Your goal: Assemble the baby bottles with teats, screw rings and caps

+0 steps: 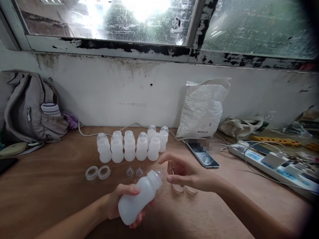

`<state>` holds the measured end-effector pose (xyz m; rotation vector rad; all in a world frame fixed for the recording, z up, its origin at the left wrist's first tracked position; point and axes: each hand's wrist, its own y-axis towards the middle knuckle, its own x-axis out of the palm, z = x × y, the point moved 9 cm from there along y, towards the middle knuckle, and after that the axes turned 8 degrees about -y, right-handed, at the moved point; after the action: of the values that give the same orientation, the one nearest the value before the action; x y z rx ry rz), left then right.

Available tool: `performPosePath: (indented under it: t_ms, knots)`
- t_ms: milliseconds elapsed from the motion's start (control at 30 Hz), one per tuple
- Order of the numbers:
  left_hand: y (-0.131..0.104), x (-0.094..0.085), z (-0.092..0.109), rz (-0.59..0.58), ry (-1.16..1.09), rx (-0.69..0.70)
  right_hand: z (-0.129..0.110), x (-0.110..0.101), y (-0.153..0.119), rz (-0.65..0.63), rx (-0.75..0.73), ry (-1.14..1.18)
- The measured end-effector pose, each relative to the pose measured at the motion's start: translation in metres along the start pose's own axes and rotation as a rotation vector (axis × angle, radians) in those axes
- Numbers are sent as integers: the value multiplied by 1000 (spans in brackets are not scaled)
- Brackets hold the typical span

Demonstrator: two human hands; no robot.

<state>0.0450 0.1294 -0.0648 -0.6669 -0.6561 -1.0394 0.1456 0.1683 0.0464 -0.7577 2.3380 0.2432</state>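
My left hand (127, 202) is wrapped round a frosted white baby bottle (138, 199), tilted with its neck up and to the right. At the bottle's mouth is a small clear rounded piece (159, 174); whether it is a teat or a cap I cannot tell. My right hand (185, 172) hovers just right of it, thumb and forefinger apart, with nothing visible between them. Two clear teats (139, 172) lie behind the bottle. To their left are two translucent collar rings (104, 172). Below my right hand, two clear curved pieces (191, 190) are partly hidden.
Several capped baby bottles (129, 146) stand grouped toward the wall. A phone (203, 154) lies on the right, before a white padded bag (201, 109). Farther right are a power strip (274, 166) and cables. A backpack (30, 103) sits at the left.
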Motion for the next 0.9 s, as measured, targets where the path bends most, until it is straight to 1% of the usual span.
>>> performPosePath:
  t_ms: [100, 233, 433, 567, 700, 800, 900]
  knots:
    - [0, 0, -1, -6, 33, -21, 0, -5, -1, 10, -9, -48]
    - [0, 0, -5, 8, 77, -79, 6, -1, 0, 28, 16, -157]
    - [0, 1, -6, -8, 109, -94, 1, 4, -1, 12, 37, -351]
    - [0, 1, -6, 1, 107, -98, -5, 3, -2, 13, 8, -364]
    - [1, 6, -7, -1, 142, -104, -9, 7, -1, 2, -31, -381]
    - [1, 8, -4, 22, 182, -71, -8, 6, 2, 55, -47, -413]
    - [1, 8, -1, 39, 202, -35, -5, 5, 2, 81, -57, -352]
